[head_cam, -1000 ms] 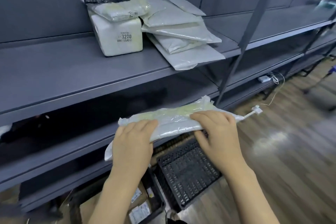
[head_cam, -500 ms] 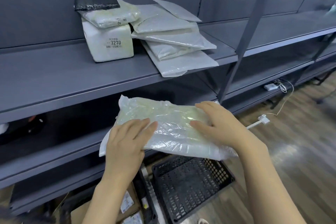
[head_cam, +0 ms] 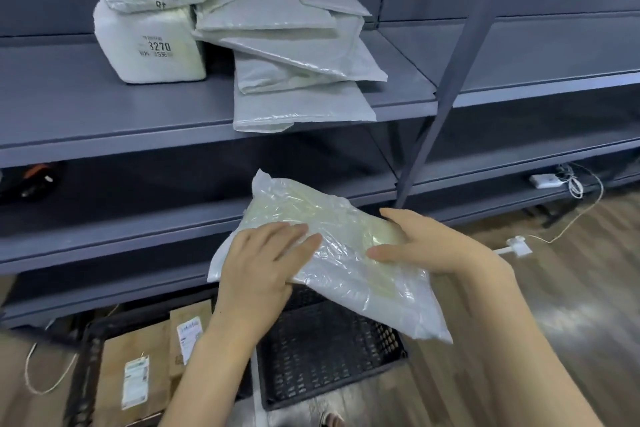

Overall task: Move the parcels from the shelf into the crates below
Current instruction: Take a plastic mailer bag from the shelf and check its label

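You've tipped the crinkly translucent plastic parcel (head_cam: 332,253) flatter and lower, and it now hangs over the black perforated crate (head_cam: 329,367), your left hand (head_cam: 263,267) and right hand (head_cam: 426,243) clamped on its ends. That's one nearly in; the white mailer stack (head_cam: 294,55) and the white block labelled 3270 (head_cam: 149,45) wait on the grey shelf (head_cam: 104,114).

We cannot read the small print on the white blocky parcel (head_cam: 149,42) (only "3270"); the left black plastic crate (head_cam: 86,367) runs off-frame.

Head camera looks forward and down, close over the shelf (head_cam: 138,121) and the crate (head_cam: 329,357).
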Motion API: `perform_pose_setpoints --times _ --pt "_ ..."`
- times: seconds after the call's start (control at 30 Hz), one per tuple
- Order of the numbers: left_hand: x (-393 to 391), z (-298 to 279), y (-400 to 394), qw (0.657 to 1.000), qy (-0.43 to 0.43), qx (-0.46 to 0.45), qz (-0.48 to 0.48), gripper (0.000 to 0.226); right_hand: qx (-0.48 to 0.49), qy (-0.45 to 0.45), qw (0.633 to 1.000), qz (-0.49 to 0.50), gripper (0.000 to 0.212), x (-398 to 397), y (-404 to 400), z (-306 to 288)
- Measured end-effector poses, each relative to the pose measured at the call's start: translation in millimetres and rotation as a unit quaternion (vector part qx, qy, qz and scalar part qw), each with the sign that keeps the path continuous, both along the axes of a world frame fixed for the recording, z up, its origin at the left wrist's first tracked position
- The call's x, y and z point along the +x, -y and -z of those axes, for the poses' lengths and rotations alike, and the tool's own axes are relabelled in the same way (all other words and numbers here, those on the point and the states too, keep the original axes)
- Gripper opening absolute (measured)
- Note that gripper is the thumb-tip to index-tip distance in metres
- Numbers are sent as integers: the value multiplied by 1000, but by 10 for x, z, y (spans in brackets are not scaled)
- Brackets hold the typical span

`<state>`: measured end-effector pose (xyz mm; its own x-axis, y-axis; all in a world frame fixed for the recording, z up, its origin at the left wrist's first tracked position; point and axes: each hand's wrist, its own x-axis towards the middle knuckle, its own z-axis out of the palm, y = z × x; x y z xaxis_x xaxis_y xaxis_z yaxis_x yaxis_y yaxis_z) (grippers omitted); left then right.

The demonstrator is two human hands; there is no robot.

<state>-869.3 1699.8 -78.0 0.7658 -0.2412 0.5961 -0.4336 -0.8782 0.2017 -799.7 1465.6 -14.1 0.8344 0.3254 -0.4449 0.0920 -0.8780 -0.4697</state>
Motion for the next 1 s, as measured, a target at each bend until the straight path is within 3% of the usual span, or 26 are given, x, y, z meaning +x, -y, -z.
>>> perform_pose_setpoints --times 0.1,0.2,0.33,0.5,0.73,0.87,0.93,1.0 --pt "-32 14 110 998 -59 15 5 72 -49 51 997 -10 81 85 112 93" --pt "-54 -15 146 990 -135 31 -13 80 -36 135 990 -21 45 151 128 143" --pt "-107 -57 144 979 -189 74 -35 76 9 235 972 9 30 163 100 142" --pt "-60 -195 185 987 -124 67 -79 63 7 330 944 -1 17 122 77 74" --pt "5 -365 173 982 -8 28 -187 88 48 401 914 -37 37 64 -161 92" --pt "2 -540 -8 973 27 24 -226 60 38 458 885 -71 46 13 -376 18" --pt "43 -590 -132 974 9 55 -218 41 19 470 878 -85 43 8 -482 9" --pt "96 -598 -263 974 -27 71 -215 38 6 469 878 -96 40 -19 -587 18"
